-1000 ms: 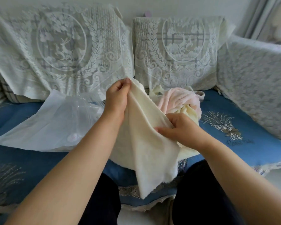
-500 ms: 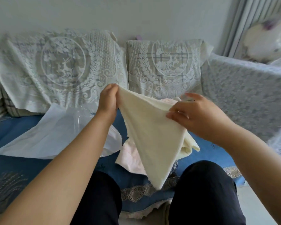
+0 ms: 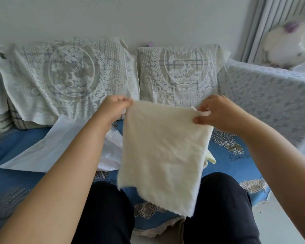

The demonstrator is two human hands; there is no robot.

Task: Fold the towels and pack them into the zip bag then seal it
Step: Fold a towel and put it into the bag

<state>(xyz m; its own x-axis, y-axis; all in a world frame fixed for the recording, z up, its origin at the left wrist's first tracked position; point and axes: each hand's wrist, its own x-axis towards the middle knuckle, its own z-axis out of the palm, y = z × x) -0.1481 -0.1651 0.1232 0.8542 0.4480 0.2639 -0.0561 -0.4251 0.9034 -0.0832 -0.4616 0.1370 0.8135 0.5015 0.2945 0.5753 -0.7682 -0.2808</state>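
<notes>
Nearest the camera, two knees in dark trousers (image 3: 218, 205) are being shown at the front edge of a blue patterned sofa seat cover (image 3: 236, 161). Above them, a cream, square, fleecy towel (image 3: 162, 152) is being held spread out in the air, its lower scalloped edge hanging between the knees. Its upper left corner is being pinched by the left hand (image 3: 113, 107), and its upper right corner is being pinched between the thumb and fingers of the right hand (image 3: 213, 111), so both hands are being kept closed on the cloth. A bit of another pale cloth (image 3: 210, 158) is being partly hidden behind the towel's right edge. To the left, a clear, flat plastic zip bag (image 3: 48, 152) is lying on the seat, well apart from the right hand and partly behind the left forearm. Farther back, two back cushions draped in white lace (image 3: 180, 76) are being propped against a pale wall (image 3: 130, 18).
</notes>
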